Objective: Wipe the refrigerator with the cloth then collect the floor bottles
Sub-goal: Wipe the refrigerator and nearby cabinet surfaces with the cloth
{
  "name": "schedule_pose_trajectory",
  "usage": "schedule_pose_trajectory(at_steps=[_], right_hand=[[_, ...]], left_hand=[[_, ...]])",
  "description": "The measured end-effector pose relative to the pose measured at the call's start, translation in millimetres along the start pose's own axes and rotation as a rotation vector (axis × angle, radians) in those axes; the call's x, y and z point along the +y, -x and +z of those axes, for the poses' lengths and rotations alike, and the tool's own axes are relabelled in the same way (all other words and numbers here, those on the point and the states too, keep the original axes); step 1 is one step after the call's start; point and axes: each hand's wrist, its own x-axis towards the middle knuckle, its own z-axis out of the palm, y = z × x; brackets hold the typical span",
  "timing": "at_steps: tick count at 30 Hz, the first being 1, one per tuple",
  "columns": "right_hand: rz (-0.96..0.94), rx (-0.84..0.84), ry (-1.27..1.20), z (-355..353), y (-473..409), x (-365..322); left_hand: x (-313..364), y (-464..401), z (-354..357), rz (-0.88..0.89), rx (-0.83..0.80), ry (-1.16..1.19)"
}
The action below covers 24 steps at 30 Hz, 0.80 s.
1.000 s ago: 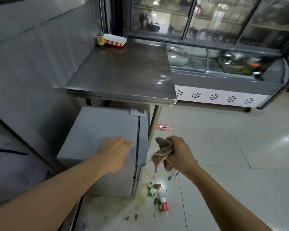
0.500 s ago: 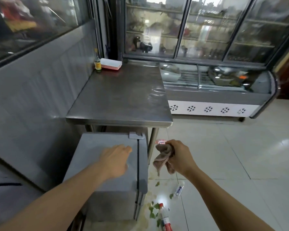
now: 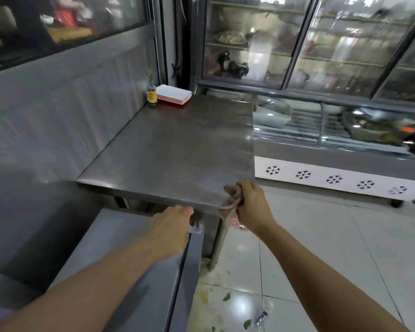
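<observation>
Right fingers (image 3: 243, 188) clenched round cloth (image 3: 230, 202); left fingers (image 3: 182, 210) blurred, state indiscernible; no legible writing.

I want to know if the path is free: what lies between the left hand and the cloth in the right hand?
In the head view, only the steel table's front edge and leg separate left hand from brown cloth.

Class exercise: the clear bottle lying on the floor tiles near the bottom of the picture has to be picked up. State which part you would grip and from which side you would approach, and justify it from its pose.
Grip the clear bottle across the middle of its body, coming from above. It lies on its side on the floor, so its round flanks are exposed, while its ends are blurred and hard to judge.
</observation>
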Motion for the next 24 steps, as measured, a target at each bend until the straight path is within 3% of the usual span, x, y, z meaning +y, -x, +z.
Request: schedule_pose_trajectory(at_steps=[7, 10, 14, 24], right_hand=[[-0.087, 0.032, 0.238, 35.7, -96.2, 51.2], [-0.043, -0.123, 0.313, 52.5, -112.4, 69.4], [-0.005, -0.314, 0.399, 62.3, -107.6, 77.4], [-0.111, -0.396, 0.414, 48.0, -36.7, 5.7]], left_hand=[[5.3, -53.4, 9.6, -0.083, 0.058, -0.039], [1.6, -64.3, 15.9, -0.09, 0.045, -0.021], [-7.3, -66.6, 28.6, -0.099, 0.048, -0.043], [-27.3, -12.4, 18.1, -0.104, 0.047, -0.019]])
